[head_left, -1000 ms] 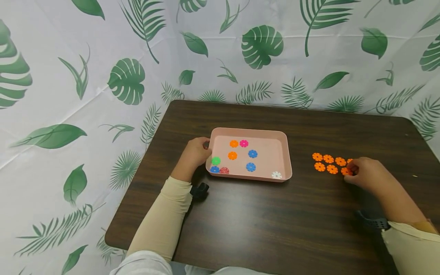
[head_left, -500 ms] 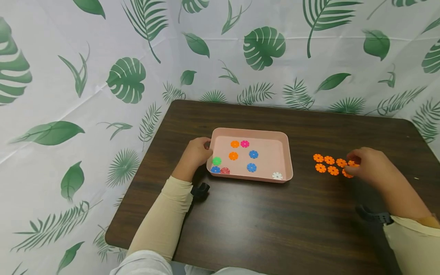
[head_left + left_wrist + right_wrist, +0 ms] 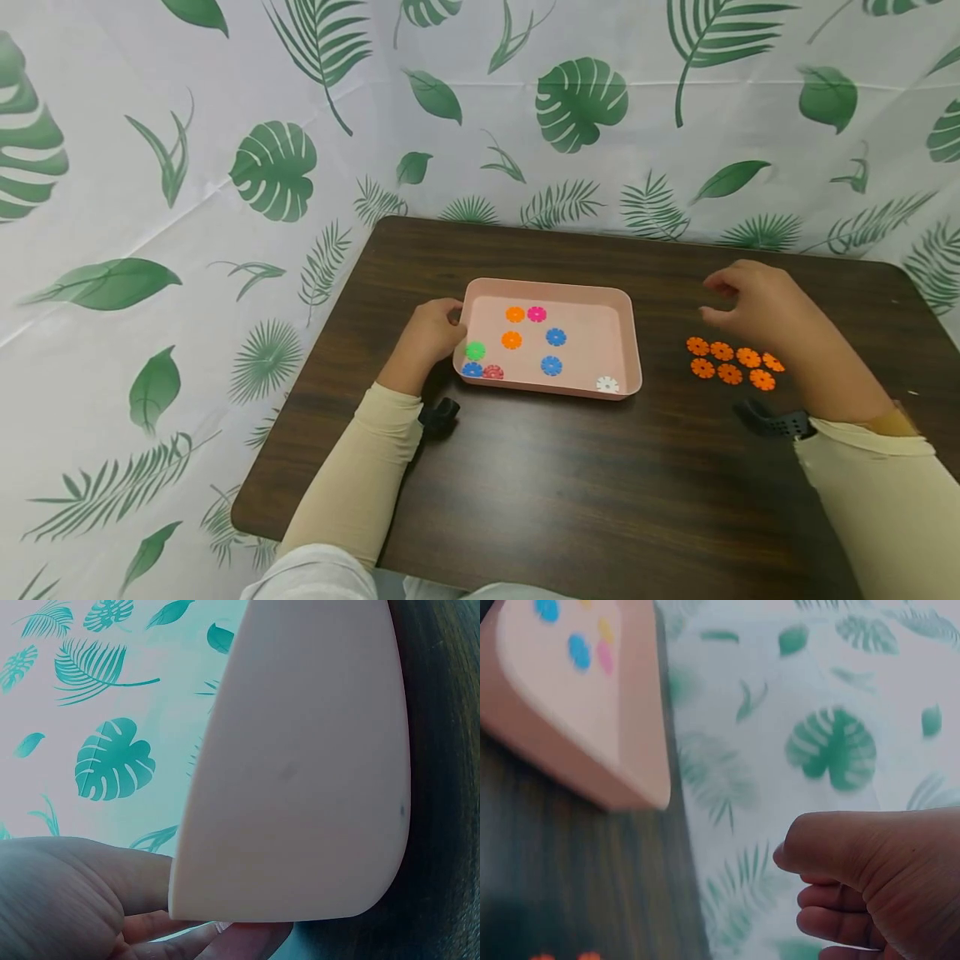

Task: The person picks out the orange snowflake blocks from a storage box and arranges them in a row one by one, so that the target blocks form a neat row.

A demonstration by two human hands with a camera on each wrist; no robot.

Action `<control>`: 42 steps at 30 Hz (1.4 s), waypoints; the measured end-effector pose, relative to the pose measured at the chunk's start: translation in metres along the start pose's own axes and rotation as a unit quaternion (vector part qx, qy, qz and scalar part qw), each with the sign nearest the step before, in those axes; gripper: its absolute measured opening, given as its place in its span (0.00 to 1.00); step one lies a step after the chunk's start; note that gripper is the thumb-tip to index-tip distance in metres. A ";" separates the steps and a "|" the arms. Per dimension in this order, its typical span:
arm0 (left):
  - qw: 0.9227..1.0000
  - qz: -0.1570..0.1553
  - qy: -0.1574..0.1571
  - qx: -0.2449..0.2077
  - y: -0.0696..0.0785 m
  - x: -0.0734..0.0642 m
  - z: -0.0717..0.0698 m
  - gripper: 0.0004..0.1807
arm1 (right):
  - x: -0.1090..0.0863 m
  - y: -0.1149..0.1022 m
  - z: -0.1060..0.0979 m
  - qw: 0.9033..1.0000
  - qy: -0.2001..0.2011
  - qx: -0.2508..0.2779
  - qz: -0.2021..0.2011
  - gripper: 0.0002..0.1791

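My left hand [image 3: 432,335] holds the left rim of a shallow pink tray [image 3: 627,342]. In the left wrist view the thumb lies against the tray wall [image 3: 292,765] and fingers reach round its edge. Notched plastic discs lie inside the tray: orange [image 3: 512,340], pink [image 3: 537,314], blue [image 3: 551,366], green [image 3: 476,351], red [image 3: 492,372] and white [image 3: 607,384]. My right hand [image 3: 765,304] hovers above the table, right of the tray, fingers loosely bent and nothing visible between them. Just below it, several orange discs [image 3: 725,351] lie in two rows on the table.
The dark wooden table [image 3: 577,467] has rounded corners. Behind and left of it hangs a white cloth [image 3: 480,108] with a green leaf print. Both wrists wear dark straps, the right one [image 3: 780,423] hanging low over the table.
My right hand has left the orange discs, rising away toward the back and left, so the two rows now show fully. The left hand stays at the tray.
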State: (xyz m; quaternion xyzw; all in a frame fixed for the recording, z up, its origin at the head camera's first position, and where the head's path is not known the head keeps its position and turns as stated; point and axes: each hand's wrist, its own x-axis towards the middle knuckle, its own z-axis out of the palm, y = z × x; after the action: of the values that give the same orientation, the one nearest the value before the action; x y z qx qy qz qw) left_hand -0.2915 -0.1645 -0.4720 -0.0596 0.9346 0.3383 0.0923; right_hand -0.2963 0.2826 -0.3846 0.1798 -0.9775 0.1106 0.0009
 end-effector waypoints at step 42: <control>1.000 0.004 0.001 -0.004 -0.004 0.003 -0.002 0.29 | 0.117 -0.182 0.133 0.967 -0.126 0.033 -0.217 0.09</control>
State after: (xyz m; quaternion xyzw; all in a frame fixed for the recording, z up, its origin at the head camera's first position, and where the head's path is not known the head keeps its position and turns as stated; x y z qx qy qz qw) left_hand -0.2943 -0.1684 -0.4738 -0.0570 0.9337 0.3420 0.0896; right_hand -0.3362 0.0470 -0.4702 0.4001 -0.9031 0.1163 -0.1042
